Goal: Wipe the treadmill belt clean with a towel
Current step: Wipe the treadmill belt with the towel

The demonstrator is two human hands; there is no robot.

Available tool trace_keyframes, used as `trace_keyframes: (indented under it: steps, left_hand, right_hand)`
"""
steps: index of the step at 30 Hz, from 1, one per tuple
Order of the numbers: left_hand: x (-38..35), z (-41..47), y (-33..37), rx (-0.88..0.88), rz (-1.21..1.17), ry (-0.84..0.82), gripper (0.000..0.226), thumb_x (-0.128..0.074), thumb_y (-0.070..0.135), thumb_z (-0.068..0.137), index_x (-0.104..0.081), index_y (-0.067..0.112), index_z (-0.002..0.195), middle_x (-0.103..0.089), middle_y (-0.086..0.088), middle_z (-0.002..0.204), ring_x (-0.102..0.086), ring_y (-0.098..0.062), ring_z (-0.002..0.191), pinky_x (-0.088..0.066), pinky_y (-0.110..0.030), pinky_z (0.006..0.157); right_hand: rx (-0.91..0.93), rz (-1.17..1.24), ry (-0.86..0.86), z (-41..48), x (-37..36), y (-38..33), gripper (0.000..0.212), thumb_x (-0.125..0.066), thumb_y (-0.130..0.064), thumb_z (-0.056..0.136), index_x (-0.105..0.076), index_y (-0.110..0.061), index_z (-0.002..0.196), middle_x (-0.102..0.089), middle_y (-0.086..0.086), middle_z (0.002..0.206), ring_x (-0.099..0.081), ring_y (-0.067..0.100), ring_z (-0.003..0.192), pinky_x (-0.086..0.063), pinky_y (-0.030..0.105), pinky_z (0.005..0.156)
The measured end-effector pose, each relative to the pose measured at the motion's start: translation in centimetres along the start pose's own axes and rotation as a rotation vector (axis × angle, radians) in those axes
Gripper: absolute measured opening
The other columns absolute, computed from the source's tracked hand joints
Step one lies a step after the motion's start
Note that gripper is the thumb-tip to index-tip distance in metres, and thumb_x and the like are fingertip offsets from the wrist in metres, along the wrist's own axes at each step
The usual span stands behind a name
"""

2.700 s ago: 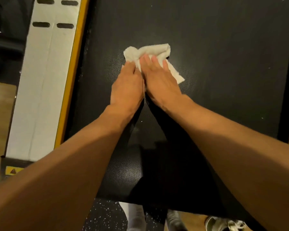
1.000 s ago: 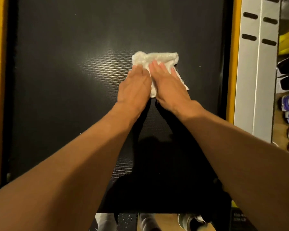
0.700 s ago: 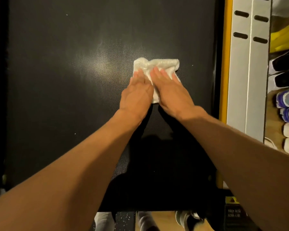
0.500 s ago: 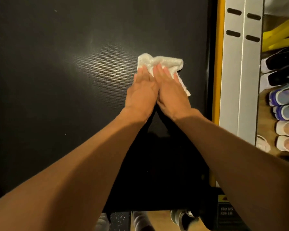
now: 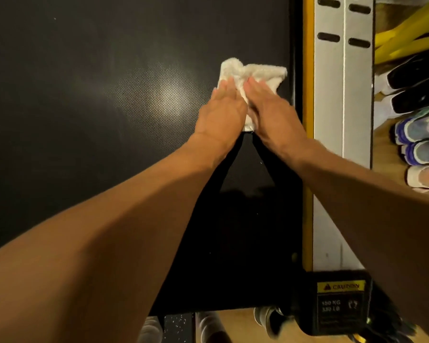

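Nearest the camera, past the rear end of the belt point(image 5: 109, 120), a caution label point(image 5: 341, 287) sat on the treadmill's dark end cap, with a shoe on the wooden floor just beside it. Both bare forearms reached forward over the belt. The left hand point(image 5: 221, 112) and the right hand point(image 5: 270, 110) lay side by side, fingers straight and flat, pressing down on the white towel point(image 5: 258, 71) rather than gripping it. The towel was bunched on the belt's right margin, its far corner just beside the dark gap that ran along the yellow strip point(image 5: 307, 120) and the pale side rail point(image 5: 342, 144). From here the likely trouble was that corner: a further push rightward could have tucked it into the gap or knocked the right knuckles against the strip, and since neither hand held the cloth, it could have slid out from under the palms and folded up. No true container showed. Farther right, pairs of shoes point(image 5: 419, 134) lay in a row on a wooden surface, possibly a low rack or the floor; blur left that unclear.
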State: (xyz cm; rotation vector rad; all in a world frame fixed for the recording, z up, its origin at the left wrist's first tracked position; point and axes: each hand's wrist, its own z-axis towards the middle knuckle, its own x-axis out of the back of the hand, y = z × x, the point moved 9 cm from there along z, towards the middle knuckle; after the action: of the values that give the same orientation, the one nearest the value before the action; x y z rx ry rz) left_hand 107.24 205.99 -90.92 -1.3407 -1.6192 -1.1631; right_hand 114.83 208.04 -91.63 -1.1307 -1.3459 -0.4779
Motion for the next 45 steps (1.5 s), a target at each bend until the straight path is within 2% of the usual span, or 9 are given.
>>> trace_keyframes:
  steps: [5, 8, 13, 18, 20, 23, 28, 36, 45]
  left_hand:
    - [-3.3, -2.6, 3.1, -0.161, -0.042, -0.107, 0.05, -0.03, 0.012, 0.102, -0.017, 0.005, 0.15, -0.003, -0.014, 0.159, -0.008, -0.031, 0.146, -0.028, -0.04, 0.111]
    - [-5.1, -4.4, 4.5, -0.194, 0.008, -0.109, 0.052, -0.028, 0.01, 0.103, -0.011, 0.005, 0.151, 0.003, -0.013, 0.16, 0.002, -0.028, 0.147, -0.018, -0.035, 0.116]
    - [-7.1, -6.4, 5.5, -0.214, 0.037, -0.158, 0.051, -0.029, 0.011, 0.103, -0.013, 0.001, 0.15, 0.002, -0.017, 0.159, 0.001, -0.029, 0.147, -0.015, -0.034, 0.117]
    - [-5.1, -7.1, 5.6, -0.272, 0.035, -0.106, 0.04, -0.029, 0.01, 0.101, -0.04, 0.002, 0.138, -0.022, -0.017, 0.155, -0.019, -0.029, 0.145, -0.026, -0.034, 0.112]
    - [-4.3, -7.6, 6.0, -0.369, 0.071, 0.02, 0.035, -0.032, 0.008, 0.093, -0.063, 0.007, 0.11, -0.056, -0.013, 0.125, -0.053, -0.026, 0.118, -0.044, -0.031, 0.091]
    - [-4.3, -9.0, 6.3, -0.478, 0.099, 0.098, 0.033, -0.031, 0.012, 0.08, -0.064, 0.012, 0.075, -0.058, -0.003, 0.079, -0.056, -0.022, 0.074, -0.041, -0.031, 0.061]
    - [-4.2, -6.2, 5.2, -0.373, 0.152, 0.078, 0.022, -0.045, 0.021, 0.095, -0.057, 0.009, 0.111, -0.051, -0.008, 0.115, -0.045, -0.029, 0.107, -0.037, -0.038, 0.083]
    - [-6.4, -10.7, 3.8, -0.404, 0.054, 0.014, 0.023, -0.044, 0.014, 0.094, -0.049, 0.008, 0.116, -0.054, -0.01, 0.111, -0.05, -0.028, 0.1, -0.04, -0.038, 0.083]
    - [-5.5, -11.1, 1.9, -0.26, 0.036, 0.016, 0.024, -0.042, 0.008, 0.094, -0.047, 0.008, 0.119, -0.054, -0.01, 0.118, -0.049, -0.027, 0.108, -0.041, -0.034, 0.087]
  right_hand:
    - [-0.19, 0.19, 0.031, -5.6, -3.0, 3.2, 0.049, -0.051, -0.061, 0.089, -0.059, -0.034, 0.129, -0.064, -0.007, 0.128, -0.051, -0.006, 0.123, -0.035, 0.034, 0.112]
    - [-0.348, 0.334, -0.001, -9.1, -4.6, 4.8, 0.064, -0.054, -0.08, 0.074, -0.056, -0.043, 0.127, -0.067, -0.009, 0.118, -0.063, 0.01, 0.111, -0.044, 0.042, 0.105]
    - [-0.269, 0.262, -0.009, -12.1, -6.6, 4.5, 0.068, -0.052, -0.08, 0.075, -0.046, -0.046, 0.134, -0.057, -0.011, 0.133, -0.058, 0.014, 0.12, -0.042, 0.046, 0.107]
    - [-0.197, -0.086, 0.189, -12.0, -4.0, 1.5, 0.041, -0.07, -0.011, 0.086, -0.059, 0.0, 0.123, -0.061, 0.022, 0.116, -0.061, 0.037, 0.102, -0.052, 0.049, 0.091]
    - [-0.155, -0.138, 0.253, -12.7, -3.6, 0.3, 0.032, -0.054, -0.023, 0.098, -0.064, 0.002, 0.115, -0.066, 0.021, 0.103, -0.064, 0.032, 0.089, -0.054, 0.04, 0.083]
    - [-0.087, -0.106, 0.193, -13.2, -3.5, -0.7, 0.048, -0.033, -0.032, 0.104, -0.065, 0.004, 0.109, -0.067, 0.021, 0.098, -0.065, 0.031, 0.084, -0.055, 0.039, 0.083]
    - [-0.216, 0.109, -0.036, -11.5, -2.9, 0.8, 0.03, -0.055, -0.022, 0.097, -0.053, -0.006, 0.122, -0.054, 0.015, 0.122, -0.051, 0.029, 0.109, -0.043, 0.04, 0.096]
    - [-0.177, 0.086, 0.132, -15.6, -4.5, -2.1, 0.037, -0.049, -0.025, 0.097, -0.061, 0.003, 0.118, -0.064, 0.02, 0.106, -0.062, 0.031, 0.093, -0.054, 0.042, 0.089]
    - [-0.438, 0.075, 0.001, -14.6, -6.3, -2.5, 0.036, -0.052, -0.027, 0.099, -0.049, -0.017, 0.133, -0.05, 0.009, 0.133, -0.047, 0.025, 0.119, -0.041, 0.036, 0.102]
